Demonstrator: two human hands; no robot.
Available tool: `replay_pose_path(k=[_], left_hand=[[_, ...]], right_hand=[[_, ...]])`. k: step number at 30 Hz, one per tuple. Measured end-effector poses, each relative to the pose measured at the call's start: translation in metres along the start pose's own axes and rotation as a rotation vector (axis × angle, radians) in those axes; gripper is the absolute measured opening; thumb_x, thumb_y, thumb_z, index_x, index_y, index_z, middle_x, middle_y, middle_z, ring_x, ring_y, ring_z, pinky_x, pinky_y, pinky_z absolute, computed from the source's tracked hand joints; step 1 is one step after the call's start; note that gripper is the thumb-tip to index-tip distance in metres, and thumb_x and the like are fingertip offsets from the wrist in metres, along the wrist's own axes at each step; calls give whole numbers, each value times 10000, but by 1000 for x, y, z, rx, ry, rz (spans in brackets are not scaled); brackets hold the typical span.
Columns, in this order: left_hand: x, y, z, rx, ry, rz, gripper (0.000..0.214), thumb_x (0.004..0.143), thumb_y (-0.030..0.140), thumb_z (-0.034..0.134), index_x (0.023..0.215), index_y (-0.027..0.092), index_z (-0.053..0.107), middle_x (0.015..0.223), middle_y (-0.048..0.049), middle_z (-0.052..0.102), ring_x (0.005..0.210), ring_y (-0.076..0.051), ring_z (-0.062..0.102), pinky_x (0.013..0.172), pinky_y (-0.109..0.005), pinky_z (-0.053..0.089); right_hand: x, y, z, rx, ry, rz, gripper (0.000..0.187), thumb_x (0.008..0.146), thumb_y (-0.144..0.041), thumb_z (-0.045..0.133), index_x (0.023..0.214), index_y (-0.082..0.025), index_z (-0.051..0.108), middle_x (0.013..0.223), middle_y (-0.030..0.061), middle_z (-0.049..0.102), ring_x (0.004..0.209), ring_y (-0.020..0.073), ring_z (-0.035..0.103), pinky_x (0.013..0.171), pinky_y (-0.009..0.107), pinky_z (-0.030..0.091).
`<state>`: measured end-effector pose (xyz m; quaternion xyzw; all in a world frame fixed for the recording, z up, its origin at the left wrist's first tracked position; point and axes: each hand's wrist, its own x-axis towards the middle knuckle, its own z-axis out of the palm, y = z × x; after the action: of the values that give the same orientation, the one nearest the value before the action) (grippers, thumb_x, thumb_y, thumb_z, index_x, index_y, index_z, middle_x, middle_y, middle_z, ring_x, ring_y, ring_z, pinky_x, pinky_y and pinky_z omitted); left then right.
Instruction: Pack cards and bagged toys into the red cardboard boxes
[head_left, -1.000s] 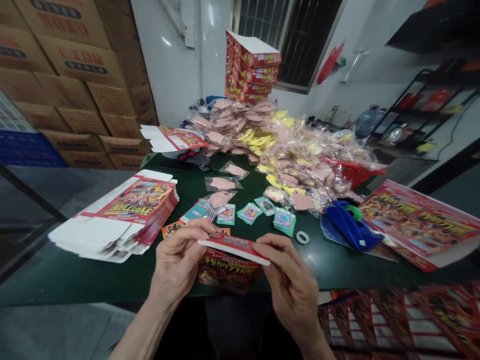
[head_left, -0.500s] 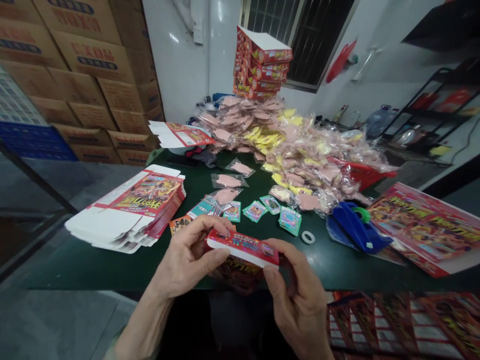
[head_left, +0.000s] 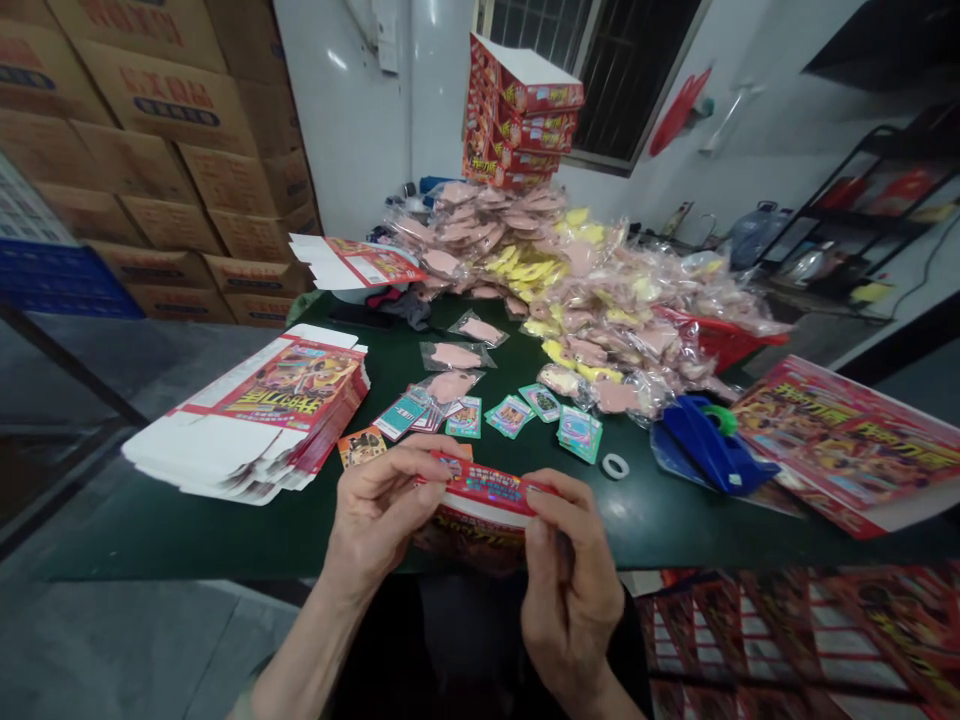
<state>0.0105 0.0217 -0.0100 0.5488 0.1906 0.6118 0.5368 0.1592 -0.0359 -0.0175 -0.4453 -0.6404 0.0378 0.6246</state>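
We've got the small red printed cardboard box [head_left: 487, 492] up over the table's near edge, narrow side uppermost: our left hand [head_left: 379, 505] is pinched on its left end, our right hand [head_left: 574, 560] bent around its right end, a two-ended grip that probably keeps the thin card level. Just beyond the box, green-bordered paper cards [head_left: 465, 416] lie in small groups, likely for easy reach. Right of it sit a white tape ring [head_left: 616, 466] and a blue plastic tape dispenser [head_left: 716, 445], presumably parked handy; left of it, a thick stack of flat red-and-white cartons [head_left: 277, 390]. All share a dark green tabletop [head_left: 225, 545]. Farther beyond the box, clear-bagged pink and yellow pieces [head_left: 585, 285] heap up, a tower of red boxes [head_left: 517, 110] behind; far left of it, brown cardboard cartons [head_left: 172, 100] stand piled.
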Motion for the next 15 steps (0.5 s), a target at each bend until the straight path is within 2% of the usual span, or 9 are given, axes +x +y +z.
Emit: replay_pose_path(k=[3, 5, 7, 10, 15], left_hand=[[-2, 0, 0, 92, -38, 83, 135, 765, 163, 646, 887, 211, 677, 995, -74, 654, 897, -187, 636, 689, -251, 530], [-1, 1, 0, 200, -83, 177, 254, 707, 158, 710, 949, 226, 670, 988, -74, 655, 916, -200, 631, 693, -264, 537], [1, 1, -1, 317, -126, 267, 346, 667, 152, 748, 991, 240, 663, 988, -71, 662, 921, -206, 630, 730, -292, 540], [5, -2, -3, 438, -156, 353, 349, 688, 156, 735, 1013, 244, 646, 1001, -69, 656, 910, -197, 630, 759, -312, 532], [4, -13, 1, 541, -91, 465, 352, 763, 232, 668, 1099, 221, 562, 997, -67, 616, 964, -197, 588, 836, -351, 499]], right_hand=[[-8, 11, 14, 50, 110, -95, 283, 906, -95, 339, 1144, -214, 435, 1097, 104, 492, 971, 195, 527, 767, 403, 484], [-11, 17, 21, 80, 134, -132, 256, 928, -151, 314, 1153, -230, 406, 1113, 105, 484, 968, 204, 531, 744, 423, 496], [-11, 22, 23, 74, 121, -137, 245, 937, -184, 306, 1160, -245, 387, 1130, 103, 476, 981, 210, 530, 737, 432, 503], [-9, 26, 21, 25, 79, -158, 257, 941, -190, 297, 1178, -255, 372, 1168, 106, 456, 1017, 214, 516, 753, 440, 503], [-5, 26, 19, 23, 16, -164, 336, 907, -124, 336, 1227, -225, 328, 1247, 137, 380, 1088, 218, 475, 829, 453, 491]])
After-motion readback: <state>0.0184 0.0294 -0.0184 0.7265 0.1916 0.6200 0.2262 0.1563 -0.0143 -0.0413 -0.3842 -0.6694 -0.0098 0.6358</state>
